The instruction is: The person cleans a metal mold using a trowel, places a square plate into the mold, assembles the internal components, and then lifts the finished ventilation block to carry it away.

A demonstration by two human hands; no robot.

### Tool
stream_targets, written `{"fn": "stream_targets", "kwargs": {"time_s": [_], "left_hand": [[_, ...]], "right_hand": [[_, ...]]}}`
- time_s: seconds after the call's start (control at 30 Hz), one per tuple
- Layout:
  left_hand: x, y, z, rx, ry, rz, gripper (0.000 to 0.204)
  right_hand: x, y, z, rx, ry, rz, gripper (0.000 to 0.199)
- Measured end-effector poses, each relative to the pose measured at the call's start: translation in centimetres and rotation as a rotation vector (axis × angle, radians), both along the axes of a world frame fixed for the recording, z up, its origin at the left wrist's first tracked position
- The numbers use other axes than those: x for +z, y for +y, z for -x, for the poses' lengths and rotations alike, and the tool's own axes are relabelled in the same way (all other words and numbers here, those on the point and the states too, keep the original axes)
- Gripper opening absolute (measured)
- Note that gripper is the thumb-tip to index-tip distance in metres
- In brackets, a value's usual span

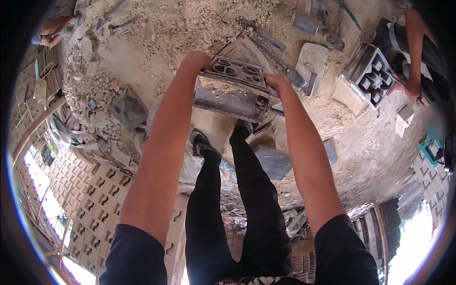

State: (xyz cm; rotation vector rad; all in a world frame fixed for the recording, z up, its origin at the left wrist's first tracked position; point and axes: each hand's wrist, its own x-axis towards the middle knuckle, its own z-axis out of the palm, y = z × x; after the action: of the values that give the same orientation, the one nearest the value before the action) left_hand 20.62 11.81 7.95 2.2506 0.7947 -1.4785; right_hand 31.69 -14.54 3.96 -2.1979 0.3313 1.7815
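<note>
Both my arms reach forward to a heavy grey metal block mould [228, 97], dusted with sand, its top cut with rounded openings. My left hand [198, 60] grips its far left end, the fingers mostly hidden behind the edge. At the right end my right hand [275, 82] is closed on the mould's side, fingertips also out of sight. The mould is tilted above the sandy ground in front of my feet. Just beyond it lies a flat wooden board [242, 50], and a mallet [295, 78] rests close to my right hand.
Another person's hand [412, 89] is at a second mould [373, 78] on the right. A large mallet [304, 23], a hammer [118, 29] and a pale board [312, 66] lie on the sand. Rubble [95, 114] is heaped left; patterned blocks [102, 204] are stacked behind it.
</note>
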Motion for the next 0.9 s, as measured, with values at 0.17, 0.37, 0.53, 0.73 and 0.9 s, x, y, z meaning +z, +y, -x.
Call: {"fn": "stream_targets", "kwargs": {"time_s": [0.17, 0.37, 0.53, 0.73, 0.9], "left_hand": [[-1.3, -0.3, 1.9, 0.129, -0.13, -0.033, 0.035], [-0.4, -1.9, 6.7, 0.22, -0.248, -0.104, 0.056], [1.7, -3.4, 8.6, 0.425, -0.234, -0.185, 0.054], [4.7, -6.7, 11.8, 0.642, -0.293, -0.171, 0.061], [7.8, -9.5, 18.1, 0.787, -0.453, -0.292, 0.062]], "right_hand": [[-1.5, -1.2, 0.6, -0.042, -0.024, -0.012, 0.07], [2.4, -0.8, 4.0, 0.013, -0.195, -0.007, 0.071], [6.0, -0.5, 6.0, -0.01, -0.319, -0.067, 0.072], [4.9, -2.9, 9.7, 0.13, -0.471, 0.005, 0.073], [7.8, -3.6, 14.1, 0.146, -0.864, -0.128, 0.067]]}}
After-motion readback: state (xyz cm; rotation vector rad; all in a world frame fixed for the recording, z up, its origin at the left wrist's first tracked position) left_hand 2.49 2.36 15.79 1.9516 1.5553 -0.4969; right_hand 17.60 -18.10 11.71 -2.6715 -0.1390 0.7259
